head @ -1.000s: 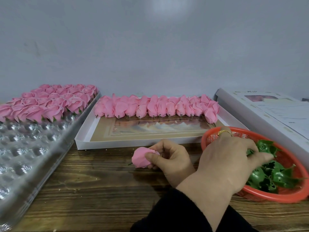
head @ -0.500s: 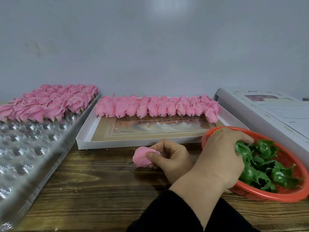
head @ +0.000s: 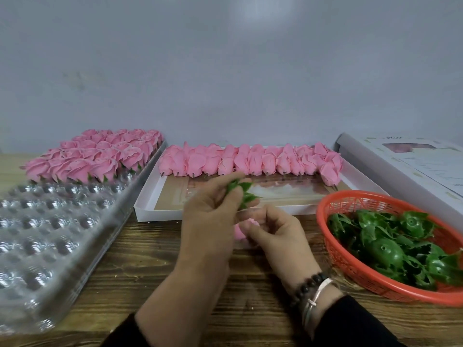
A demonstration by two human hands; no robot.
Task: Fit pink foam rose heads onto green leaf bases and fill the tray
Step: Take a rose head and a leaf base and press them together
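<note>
— Back from basket (head: 325, 216), left hand (head: 210, 216), fingers (head: 233, 196) pinching leaf base (head: 241, 194) above worktop (head: 150, 259)?
— Yes. Rose head (head: 240, 231) just below, gripped in right hand (head: 278, 234). Centre base on head; press gently.

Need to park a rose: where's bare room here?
Bare wooden tabletop between the clear plastic blister tray and the left hand; the white box's floor is bare before its pink rose row. The orange mesh basket is crowded.
</note>
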